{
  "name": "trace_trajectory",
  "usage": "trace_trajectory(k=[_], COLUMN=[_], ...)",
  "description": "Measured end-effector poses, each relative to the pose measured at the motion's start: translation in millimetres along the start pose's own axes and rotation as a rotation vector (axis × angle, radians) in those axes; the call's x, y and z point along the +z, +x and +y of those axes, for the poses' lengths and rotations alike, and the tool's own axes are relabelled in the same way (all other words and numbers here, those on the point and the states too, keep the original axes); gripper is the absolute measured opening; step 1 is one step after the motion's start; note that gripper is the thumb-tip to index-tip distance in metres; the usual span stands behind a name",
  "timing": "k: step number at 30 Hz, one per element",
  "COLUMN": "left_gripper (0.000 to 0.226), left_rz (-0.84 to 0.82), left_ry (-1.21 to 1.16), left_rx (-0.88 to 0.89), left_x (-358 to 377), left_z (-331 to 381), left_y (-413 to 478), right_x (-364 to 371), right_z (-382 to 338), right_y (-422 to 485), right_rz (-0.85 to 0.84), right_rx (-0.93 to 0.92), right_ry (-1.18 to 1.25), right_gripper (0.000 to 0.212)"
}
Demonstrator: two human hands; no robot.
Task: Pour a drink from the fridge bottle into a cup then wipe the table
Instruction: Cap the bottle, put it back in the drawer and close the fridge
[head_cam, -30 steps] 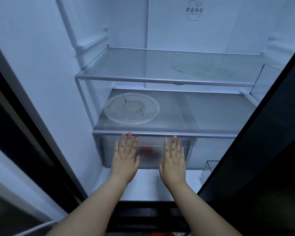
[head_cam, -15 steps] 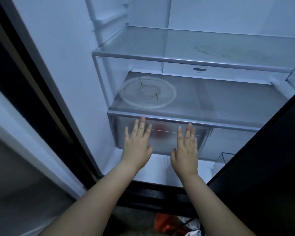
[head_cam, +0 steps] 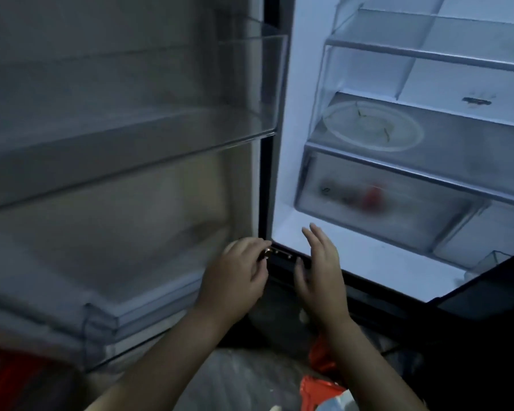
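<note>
- The fridge is seen standing open, its lit interior on the right of the view and its left door swung wide on the left.
- At the bottom of the interior a frosted drawer is found closed; a blurred red shape is seen through its front.
- On the glass shelf directly above the drawer a round clear dish is laid flat, near the left wall.
- A clear bin is fixed to the inside of the door.
- The right hand is held edge-on before the fridge's lower front edge, fingers straight and pressed together, thumb apart, nothing gripped.
- The left hand is placed just beside it, at the foot of the door, fingers curled toward a small brass-coloured fitting at the hinge; because of motion blur it cannot be told whether the fitting is pinched or merely approached.
- On the floor below the forearms an orange-red bag is seen.
</note>
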State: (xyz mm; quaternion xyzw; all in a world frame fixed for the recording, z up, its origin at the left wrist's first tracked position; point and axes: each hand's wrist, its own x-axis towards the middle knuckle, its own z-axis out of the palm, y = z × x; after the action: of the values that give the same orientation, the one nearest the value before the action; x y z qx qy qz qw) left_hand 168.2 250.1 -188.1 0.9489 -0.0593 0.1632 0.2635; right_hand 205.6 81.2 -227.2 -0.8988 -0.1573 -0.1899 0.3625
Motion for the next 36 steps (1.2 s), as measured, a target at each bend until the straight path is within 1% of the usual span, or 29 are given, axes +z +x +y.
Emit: trace_trajectory(k=[3,6,8,11,13,15,16,18,20,22,24,27,30,34,36], left_gripper=[0.041,0.043,0.046,0.044,0.045,0.046,0.045,0.053,0.060,0.061,0.060,0.061,0.066,0.079,0.077], left_rz=[-0.032,-0.061,-0.057,-0.040,-0.052,-0.063,-0.100,-0.153,-0.134,-0.109,-0.104,-0.057,0.031,0.118,0.130], left_ry=[0.079,0.164,0.181,0.205,0.214,0.268,0.281,0.237,0.249,0.274,0.277,0.297,0.298,0.271,0.284], left_rx=[-0.028,-0.048,-0.089,-0.172,-0.203,-0.141,-0.112,-0.108,-0.092,-0.083,-0.097,-0.115,-0.080,-0.043,-0.006], left_x=[-32,-61,-78,-99,-112,-120,-123,-127,-129,-136,-142,-151,-162,-166,-165], left_z=[-29,-63,-85,-109,-119,-126,-130,-134,-139,-141,-144,-150,-152,-150,-144], left_y=[-38,-79,-109,-156,-182,-205,-215,-232,-245,-252,-257,-260,-257,-254,-252], right_x=[20,47,66,90,102,113,119,130,140,145,146,141,134,117,105], right_z=[-48,-93,-120,-157,-177,-197,-205,-217,-222,-224,-225,-225,-220,-206,-197], right_y=[-19,-43,-61,-91,-110,-129,-138,-154,-166,-172,-173,-176,-183,-201,-211], right_rz=[-0.055,-0.135,-0.173,-0.256,-0.289,-0.323,-0.333,-0.348,-0.362,-0.336,-0.303,-0.279,-0.253,-0.193,-0.167], right_rx=[-0.075,-0.125,-0.150,-0.196,-0.222,-0.228,-0.229,-0.230,-0.258,-0.286,-0.246,-0.228,-0.215,-0.191,-0.174], right_ry=[0.040,0.036,0.033,0.029,0.045,0.061,0.066,0.055,-0.009,-0.091,-0.122,-0.119,-0.088,-0.042,-0.011], right_gripper=[0.049,0.049,0.046,0.051,0.049,0.045,0.043,0.044,0.049,0.047,0.043,0.041,0.039,0.042,0.041])
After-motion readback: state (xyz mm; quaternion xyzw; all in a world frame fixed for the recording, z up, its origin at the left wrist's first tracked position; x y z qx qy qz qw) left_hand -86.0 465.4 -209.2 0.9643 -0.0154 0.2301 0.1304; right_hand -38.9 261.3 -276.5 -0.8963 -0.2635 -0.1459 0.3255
